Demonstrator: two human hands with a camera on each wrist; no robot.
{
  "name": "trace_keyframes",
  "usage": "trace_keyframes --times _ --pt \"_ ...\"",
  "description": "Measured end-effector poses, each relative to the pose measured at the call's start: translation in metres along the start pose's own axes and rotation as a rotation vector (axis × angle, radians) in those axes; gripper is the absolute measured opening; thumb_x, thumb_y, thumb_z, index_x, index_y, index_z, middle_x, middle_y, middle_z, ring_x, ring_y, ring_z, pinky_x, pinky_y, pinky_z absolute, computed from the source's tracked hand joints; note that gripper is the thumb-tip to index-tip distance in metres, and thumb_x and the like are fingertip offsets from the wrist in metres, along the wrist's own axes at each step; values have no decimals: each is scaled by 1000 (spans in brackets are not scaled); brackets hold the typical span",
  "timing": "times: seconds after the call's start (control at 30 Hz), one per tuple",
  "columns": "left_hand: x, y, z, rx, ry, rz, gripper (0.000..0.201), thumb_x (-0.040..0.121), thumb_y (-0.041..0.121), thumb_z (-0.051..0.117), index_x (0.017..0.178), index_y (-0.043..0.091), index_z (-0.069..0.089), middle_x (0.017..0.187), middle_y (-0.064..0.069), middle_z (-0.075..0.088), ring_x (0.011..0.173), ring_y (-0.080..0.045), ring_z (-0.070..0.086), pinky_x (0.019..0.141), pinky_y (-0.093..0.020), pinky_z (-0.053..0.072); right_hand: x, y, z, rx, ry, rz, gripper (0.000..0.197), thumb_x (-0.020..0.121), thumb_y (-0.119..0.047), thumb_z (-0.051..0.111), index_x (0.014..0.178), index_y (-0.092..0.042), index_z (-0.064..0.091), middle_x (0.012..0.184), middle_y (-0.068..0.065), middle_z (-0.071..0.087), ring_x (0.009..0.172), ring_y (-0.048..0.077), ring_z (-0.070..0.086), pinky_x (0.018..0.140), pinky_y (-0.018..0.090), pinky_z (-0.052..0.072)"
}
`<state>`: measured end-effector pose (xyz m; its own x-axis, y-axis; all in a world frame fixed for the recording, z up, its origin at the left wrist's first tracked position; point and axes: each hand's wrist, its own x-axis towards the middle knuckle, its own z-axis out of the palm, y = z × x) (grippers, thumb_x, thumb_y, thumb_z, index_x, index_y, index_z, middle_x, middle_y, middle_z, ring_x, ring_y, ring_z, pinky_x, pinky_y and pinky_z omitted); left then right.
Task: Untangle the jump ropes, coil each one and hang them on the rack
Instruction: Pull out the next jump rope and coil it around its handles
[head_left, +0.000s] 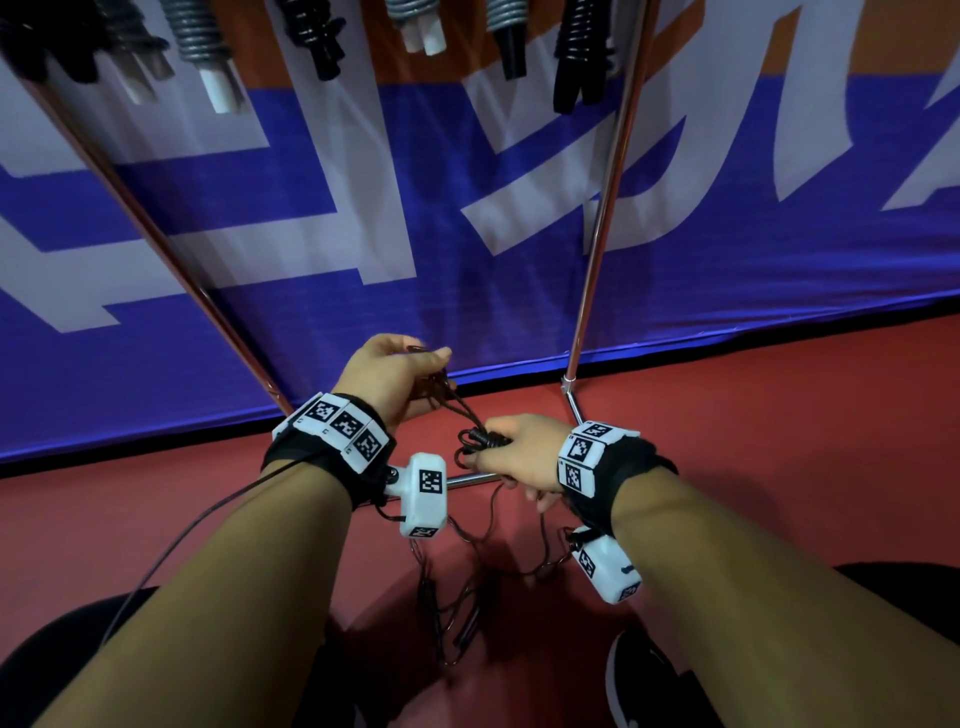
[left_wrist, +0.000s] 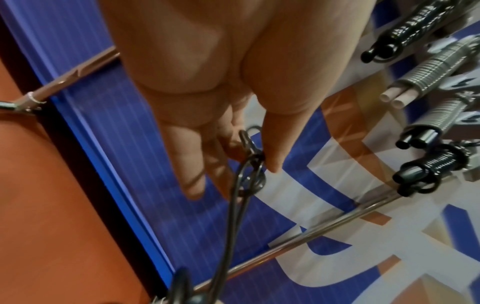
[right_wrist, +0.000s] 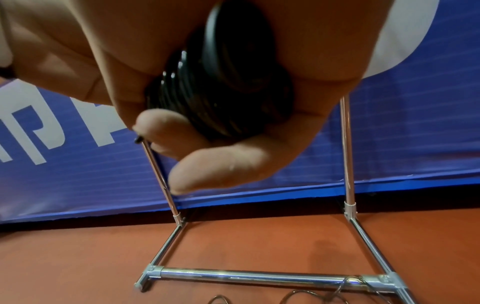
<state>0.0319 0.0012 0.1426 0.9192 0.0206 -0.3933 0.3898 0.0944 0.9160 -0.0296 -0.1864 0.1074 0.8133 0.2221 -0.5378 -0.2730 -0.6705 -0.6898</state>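
Nearest the head camera, loose loops of thin black jump rope (head_left: 457, 597) trail on the red floor (head_left: 779, 441) by the base bar of the chrome tube rack (head_left: 608, 208). Curled fingers of the right hand (head_left: 524, 457) grip a coiled black bundle (right_wrist: 221, 98), probably to stop it springing apart. Fingertips of the left hand (head_left: 387, 374) pinch a doubled strand (left_wrist: 249, 164), likely working a knot free. Finished grey and black coils (head_left: 576, 47) hang above.
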Motion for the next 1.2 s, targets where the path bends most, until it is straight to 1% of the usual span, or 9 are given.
trace_keyframes --times 0.1,0.27,0.33,0.43,0.7,0.87,0.93,1.1,1.2 --pt "1 2 -4 146 -16 44 11 91 13 80 97 9 72 80 -9 73 81 -27 76 89 -47 64 3 1 -2 18 29 21 26 92 -56 74 101 -32 68 73 2 64 53 18 59 59 37 61" --pt "5 -1 -8 585 14 149 11 90 26 83 85 17 78 78 -8 79 72 -29 75 80 -44 63 6 10 -3 -49 76 58 22 92 -56 72 95 -36 66 75 2 66 56 22 63 57 37 62" --pt "3 -2 -8 458 -29 78 18 94 26 79 90 8 78 87 -19 79 72 -26 71 84 -46 64 6 11 -5 -68 113 71 22 93 -55 72 96 -34 66 72 2 64 55 22 62 53 35 60" --pt "-2 2 -5 206 -75 -14 24 92 21 81 97 -2 78 92 -22 75 84 -22 72 80 -35 66 7 14 -9 -96 189 75 22 94 -54 70 99 -33 67 68 -1 63 52 20 62 47 28 56" --pt "-7 16 -4 -72 -140 -97 17 95 13 74 112 17 77 83 -2 73 69 -15 70 70 -30 64 10 13 -10 -121 233 35 21 93 -54 72 98 -35 67 74 -2 67 52 16 64 38 21 46" --pt "-8 24 -4 -263 -230 -166 23 83 30 76 104 24 73 77 6 64 74 -14 65 91 -42 60 11 7 -12 -23 252 -10 18 94 -52 74 106 -40 68 70 -8 63 52 12 61 41 20 50" --pt "-10 27 -6 -211 -282 -187 19 83 31 77 100 25 72 76 7 62 71 -12 64 95 -45 57 11 7 -11 -15 265 -13 23 94 -51 74 112 -38 71 69 -10 61 53 9 60 44 20 50" --pt "-7 20 -6 177 -179 -67 23 90 -8 70 103 11 76 89 -7 70 80 -18 72 87 -45 63 12 15 -13 -54 274 33 18 93 -52 73 99 -36 68 72 -3 65 51 16 63 40 23 53" --pt "-7 16 -5 456 -124 53 13 84 7 85 93 12 78 87 -12 75 74 -19 73 78 -32 65 13 18 -13 -78 277 48 21 93 -54 72 99 -34 69 73 -1 66 52 17 64 41 24 55"
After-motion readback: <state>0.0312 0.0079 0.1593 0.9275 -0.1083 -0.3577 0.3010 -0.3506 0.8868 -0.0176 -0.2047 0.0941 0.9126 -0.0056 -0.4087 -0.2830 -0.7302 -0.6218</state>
